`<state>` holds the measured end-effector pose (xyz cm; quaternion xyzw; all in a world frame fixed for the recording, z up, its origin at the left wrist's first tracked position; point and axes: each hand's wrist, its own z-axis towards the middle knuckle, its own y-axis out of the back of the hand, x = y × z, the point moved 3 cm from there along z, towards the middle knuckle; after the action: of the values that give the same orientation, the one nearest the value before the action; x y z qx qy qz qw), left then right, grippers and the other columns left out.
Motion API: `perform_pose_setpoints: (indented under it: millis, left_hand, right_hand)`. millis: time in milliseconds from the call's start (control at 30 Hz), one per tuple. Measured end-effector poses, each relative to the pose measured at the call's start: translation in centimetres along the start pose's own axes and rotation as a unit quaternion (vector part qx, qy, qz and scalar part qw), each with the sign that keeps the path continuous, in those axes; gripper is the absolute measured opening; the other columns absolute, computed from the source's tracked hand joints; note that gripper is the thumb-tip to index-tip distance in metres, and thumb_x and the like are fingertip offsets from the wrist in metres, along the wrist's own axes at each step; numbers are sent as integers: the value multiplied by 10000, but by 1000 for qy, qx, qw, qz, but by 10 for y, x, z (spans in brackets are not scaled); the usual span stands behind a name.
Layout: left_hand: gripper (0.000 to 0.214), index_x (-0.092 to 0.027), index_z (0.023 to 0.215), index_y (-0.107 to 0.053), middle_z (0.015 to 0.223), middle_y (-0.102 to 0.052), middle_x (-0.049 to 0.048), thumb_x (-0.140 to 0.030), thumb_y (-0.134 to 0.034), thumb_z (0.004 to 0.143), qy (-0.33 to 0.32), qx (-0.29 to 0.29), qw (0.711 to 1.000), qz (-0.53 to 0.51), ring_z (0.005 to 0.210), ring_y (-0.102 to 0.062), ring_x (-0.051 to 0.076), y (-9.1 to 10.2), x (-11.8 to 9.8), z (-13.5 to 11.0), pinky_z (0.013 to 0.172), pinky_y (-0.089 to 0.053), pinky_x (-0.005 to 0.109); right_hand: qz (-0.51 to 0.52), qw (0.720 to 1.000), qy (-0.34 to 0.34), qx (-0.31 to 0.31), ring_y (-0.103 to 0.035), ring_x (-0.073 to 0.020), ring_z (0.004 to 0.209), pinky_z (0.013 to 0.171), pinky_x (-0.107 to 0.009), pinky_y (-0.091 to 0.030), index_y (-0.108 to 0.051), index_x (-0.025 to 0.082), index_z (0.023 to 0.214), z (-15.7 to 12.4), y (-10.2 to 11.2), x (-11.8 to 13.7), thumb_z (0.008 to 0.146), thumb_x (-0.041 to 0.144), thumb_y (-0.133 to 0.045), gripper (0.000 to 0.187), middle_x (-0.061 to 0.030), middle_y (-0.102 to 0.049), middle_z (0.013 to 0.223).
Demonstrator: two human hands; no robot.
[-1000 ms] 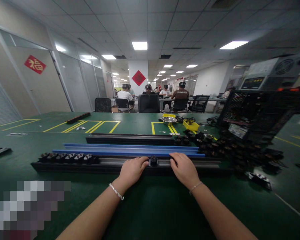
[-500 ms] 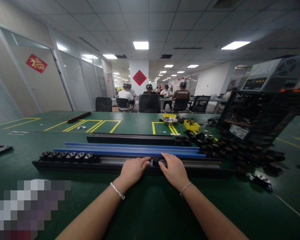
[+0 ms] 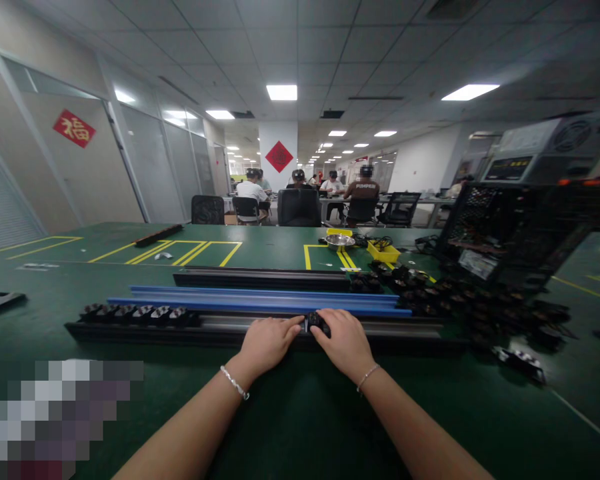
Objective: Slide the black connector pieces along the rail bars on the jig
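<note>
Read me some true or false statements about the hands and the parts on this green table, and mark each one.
1. The left hand and the right hand both rest on the long black rail. True.
2. A small black part sits on that rail between the two hands. True.
3. The blue rails lie nearer the person than the long black rail. False: they lie behind it, farther from the person.
4. The row of black parts on the rail is to the right of both hands. False: it is off to the left of them.
5. The metal bowl stands close to a yellow tray. True.
</note>
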<state>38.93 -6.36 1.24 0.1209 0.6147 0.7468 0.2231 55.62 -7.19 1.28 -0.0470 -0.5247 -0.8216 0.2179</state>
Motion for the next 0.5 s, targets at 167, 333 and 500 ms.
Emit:
perform_pose_setpoints:
  millis: [167, 333, 500]
  left_hand:
    - [477, -379, 1280, -439, 979, -645, 34, -486, -143, 921, -6, -23, 999, 28, 875, -579, 211, -1, 0, 0, 740, -417, 347]
    - [445, -329, 1245, -493, 973, -571, 44, -450, -206, 927, -20, -61, 998, 23, 886, -511, 193, 1, -4, -1, 772, -407, 330]
    - [384, -336, 1211, -521, 1187, -510, 41, -433, -299, 914, -17, -110, 994, 20, 1065, -453, 219, 1, -5, -2, 893, -376, 378]
  right_hand:
    - [4, 1000, -20, -15, -516, -196, 1021, 917, -337, -337, -636, 199, 1028, 1, -1, 0, 809, 432, -478, 356, -46, -636, 1085]
    - [-1, 999, -23, -27, -521, -194, 1008, 911, -325, -339, -645, 193, 993, 0, -2, 1, 794, 403, -500, 324, -45, -642, 1068]
    - [-9, 999, -23, -39, -531, -198, 991, 893, -323, -348, -641, 182, 963, 0, -2, 2, 785, 371, -504, 294, -63, -648, 1037]
